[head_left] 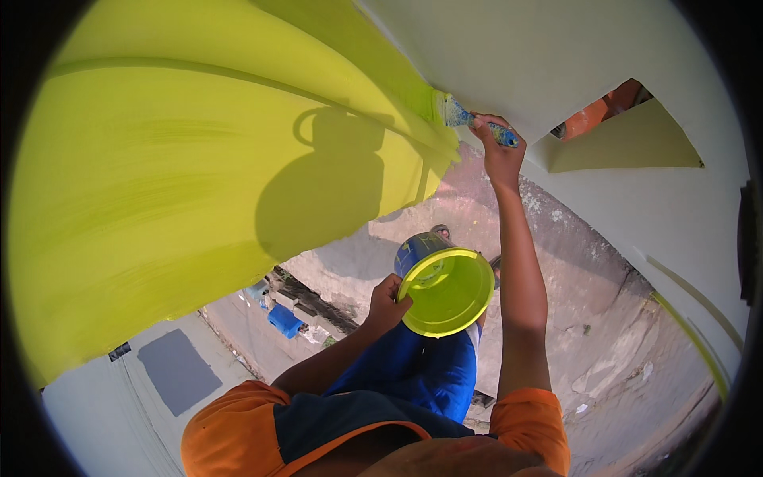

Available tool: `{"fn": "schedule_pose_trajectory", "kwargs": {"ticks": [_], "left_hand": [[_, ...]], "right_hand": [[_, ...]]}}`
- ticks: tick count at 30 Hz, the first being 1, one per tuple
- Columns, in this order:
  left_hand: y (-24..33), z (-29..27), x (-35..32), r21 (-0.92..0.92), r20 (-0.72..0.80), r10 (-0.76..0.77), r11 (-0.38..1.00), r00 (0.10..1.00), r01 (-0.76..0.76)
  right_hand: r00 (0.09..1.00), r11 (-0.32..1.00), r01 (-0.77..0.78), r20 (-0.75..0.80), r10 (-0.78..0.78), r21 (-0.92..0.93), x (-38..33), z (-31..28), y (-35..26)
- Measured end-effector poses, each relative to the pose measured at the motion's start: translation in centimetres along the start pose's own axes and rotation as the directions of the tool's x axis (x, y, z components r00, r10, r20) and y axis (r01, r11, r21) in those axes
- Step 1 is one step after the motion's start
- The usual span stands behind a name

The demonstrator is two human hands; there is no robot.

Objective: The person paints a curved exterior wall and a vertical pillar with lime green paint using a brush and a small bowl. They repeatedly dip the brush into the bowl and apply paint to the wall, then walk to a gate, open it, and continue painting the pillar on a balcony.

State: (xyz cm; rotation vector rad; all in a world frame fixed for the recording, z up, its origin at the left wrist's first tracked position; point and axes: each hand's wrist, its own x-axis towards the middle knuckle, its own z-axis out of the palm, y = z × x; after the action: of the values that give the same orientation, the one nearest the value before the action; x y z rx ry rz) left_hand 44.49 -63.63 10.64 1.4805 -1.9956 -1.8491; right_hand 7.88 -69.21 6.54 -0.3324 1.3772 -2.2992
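Observation:
My right hand (497, 151) is closed round the handle of a paintbrush (456, 112), whose blue grip is speckled with paint. The bristles touch the wall where yellow-green paint meets the pale surface. Lower down, my left hand (387, 304) grips the rim of a blue bucket (412, 248), the thumb over its edge. Yellow-green paint coats the bucket's inside and rim, and streaks run down its outer side. The bucket is tilted so that its mouth shows. How deep the paint is, I cannot tell.
The painted yellow-green wall (175, 151) fills the left, with my shadow on it. At right, the pale wall (509, 56) has an angular opening (628, 131). Below lies worn concrete ground (592, 318). A blue container (284, 319) stands by a dark gutter (322, 306).

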Motion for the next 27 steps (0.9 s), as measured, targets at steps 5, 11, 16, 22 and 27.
{"fn": "schedule_pose_trajectory", "kwargs": {"ticks": [5,11,16,22,27], "left_hand": [[-0.3,0.1,0.1,0.011,-0.005,-0.04,0.999,0.999,0.04],[0.0,0.0,-0.2,0.023,-0.002,-0.033,0.999,0.999,0.033],[0.1,0.0,-0.1,0.031,-0.004,-0.002,1.0,1.0,0.002],[-0.5,0.2,-0.1,-0.009,-0.022,0.005,1.0,1.0,-0.005],[-1.1,0.3,-0.1,-0.045,-0.022,-0.028,0.999,0.999,0.027]], "right_hand": [[0.996,0.973,0.074,-0.037,-0.084,-0.22,0.3,0.4,1.6],[0.996,0.995,0.086,-0.008,-0.086,0.055,-1.8,5.1,-8.0],[0.996,0.943,0.084,0.003,-0.09,0.323,-1.4,4.9,-8.6],[0.993,0.996,-0.07,-0.095,0.064,-0.057,0.1,1.0,-0.9],[0.998,0.986,0.052,-0.025,-0.057,-0.157,-0.1,1.9,-2.8]]}}
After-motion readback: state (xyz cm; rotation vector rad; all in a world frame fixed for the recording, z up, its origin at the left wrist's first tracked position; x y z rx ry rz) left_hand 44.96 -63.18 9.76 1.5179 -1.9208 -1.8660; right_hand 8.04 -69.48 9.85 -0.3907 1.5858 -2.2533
